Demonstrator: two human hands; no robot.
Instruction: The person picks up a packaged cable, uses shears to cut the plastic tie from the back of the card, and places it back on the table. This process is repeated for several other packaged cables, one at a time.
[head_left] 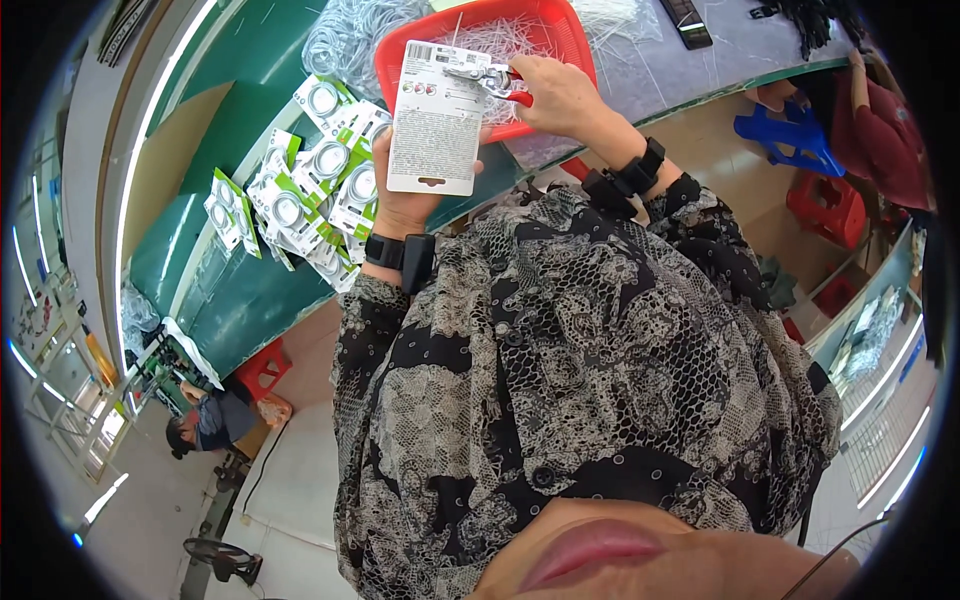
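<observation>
My left hand (pixel 402 208) is wrapped around the lower part of a white blister card (pixel 432 130), its printed back facing up and its hang hole at the near end. My right hand (pixel 562 95) is closed on a pair of red-handled cutting pliers (pixel 496 78). The pliers' metal jaws lie over the upper part of the card; whether they grip anything there is too small to tell. Beneath and behind the card sits a red plastic basket (pixel 572 50) with thin clear strips (pixel 508 38) inside.
Several green-and-white packs of coiled white cable (pixel 300 195) are heaped left of my left hand on the green table (pixel 240 300). Loose cable coils (pixel 350 42) lie beyond. A phone (pixel 686 24) rests at the far right. People sit nearby, with blue (pixel 785 137) and red (pixel 828 208) stools at right.
</observation>
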